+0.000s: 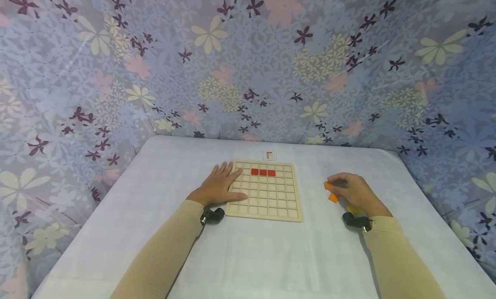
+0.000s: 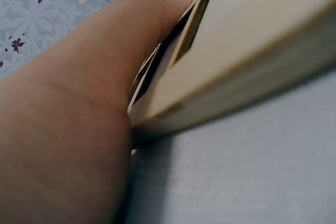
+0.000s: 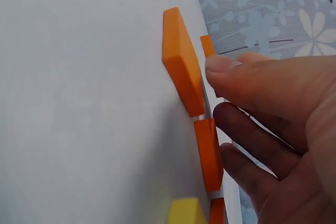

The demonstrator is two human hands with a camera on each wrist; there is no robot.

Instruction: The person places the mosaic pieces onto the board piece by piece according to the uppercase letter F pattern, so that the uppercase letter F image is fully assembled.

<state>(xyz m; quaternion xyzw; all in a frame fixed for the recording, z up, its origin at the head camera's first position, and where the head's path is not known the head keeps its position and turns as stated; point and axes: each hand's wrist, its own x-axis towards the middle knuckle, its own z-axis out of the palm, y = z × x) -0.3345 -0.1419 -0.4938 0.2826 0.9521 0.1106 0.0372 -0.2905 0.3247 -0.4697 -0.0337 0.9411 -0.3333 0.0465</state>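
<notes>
Fingers of the left hand (image 1: 217,185) are spread wide and grip nothing; the hand lies across the left edge of a wooden grid board (image 1: 263,203), thumb and forefinger over the cells, remaining fingertips beyond the rim. A tan sleeve (image 1: 162,251) covers the forearm, and a dark wrist camera (image 1: 214,215) sits at the cuff. The left wrist view confirms the thumb side lying along the board's rim.

The board rests flat on a desk (image 1: 240,260) covered in white. Three red squares (image 1: 263,172) occupy adjoining cells, side by side, in the second row from the far edge. A small printed card (image 1: 269,155) lies just beyond that edge.

Well apart, to the right of the board, the right hand (image 1: 356,191) pinches an orange piece (image 1: 328,185) between thumb and forefinger; the other fingers are bent and touch nothing that can be confirmed. The right wrist view records three loose orange pieces (image 3: 209,153) in a row on the desk near these fingers, the lowest only partly visible. A yellow piece (image 1: 354,209) lies beneath the right wrist, partly hidden.
</notes>
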